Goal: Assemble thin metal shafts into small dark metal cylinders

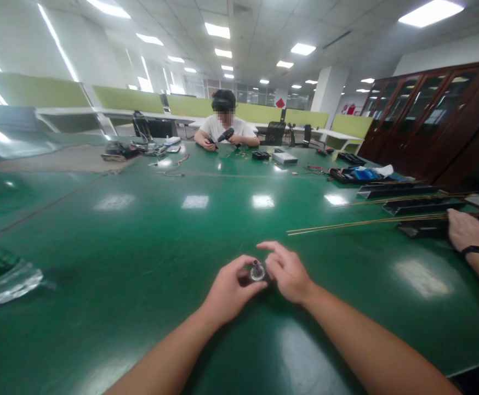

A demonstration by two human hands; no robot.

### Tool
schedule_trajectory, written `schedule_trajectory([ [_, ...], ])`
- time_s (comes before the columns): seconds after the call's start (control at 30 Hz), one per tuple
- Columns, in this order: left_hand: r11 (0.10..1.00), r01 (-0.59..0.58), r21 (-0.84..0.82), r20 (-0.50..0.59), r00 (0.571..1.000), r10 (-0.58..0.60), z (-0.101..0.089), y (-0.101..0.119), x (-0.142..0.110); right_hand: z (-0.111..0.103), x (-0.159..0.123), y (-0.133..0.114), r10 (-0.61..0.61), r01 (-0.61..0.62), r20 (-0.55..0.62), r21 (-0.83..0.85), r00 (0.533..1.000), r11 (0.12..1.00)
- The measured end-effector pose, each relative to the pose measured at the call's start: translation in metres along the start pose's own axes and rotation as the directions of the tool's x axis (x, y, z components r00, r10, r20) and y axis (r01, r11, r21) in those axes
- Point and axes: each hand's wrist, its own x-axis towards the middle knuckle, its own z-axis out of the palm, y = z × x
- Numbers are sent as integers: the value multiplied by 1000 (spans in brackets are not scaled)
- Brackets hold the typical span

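Observation:
Between the curved thumb and fingers of my left hand (228, 293) is a small shiny metal part (257, 272). It has a round base and a narrow, darker stem pointing up; its exact kind is too small to make out. Just to its right is my right hand (288, 271), index finger stretched out and the other fingers partly curled, with nothing visible in them. Whether its fingertips touch the metal part I cannot tell. Both hands are low over the green tabletop (161, 247).
At right, another person's hand (467, 230) rests by dark channels (424, 227) holding thin brass-coloured rods (346, 224). Across the table a person (227, 123) holds a power drill (226, 135). A clear glass-like object (9, 280) stands left. A tool tray (358, 174) sits back right.

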Motion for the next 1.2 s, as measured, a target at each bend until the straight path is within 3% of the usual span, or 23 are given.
schedule_trajectory([
  [0.17,999,32,19,-3,999,-32,-1,-3,-1,-5,2,1,-104,108,56,-73,993,991],
  [0.47,993,108,-51,-23,994,-109,-2,-5,1,-4,1,5,-62,71,96,-98,993,993],
  [0.7,995,-6,95,-14,1000,7,-5,-4,1,-1,0,-3,-4,14,118,-79,993,997],
  [0.9,976,-104,189,8,994,105,-8,4,-3,3,1,-1,42,-48,65,108,997,993],
  [1.03,1000,-12,18,-43,999,13,-6,-3,-3,6,0,2,83,-96,70,210,994,973],
  [1.2,995,30,-91,-95,995,-39,-4,-9,-2,8,-2,1,70,-86,105,155,992,984],
])
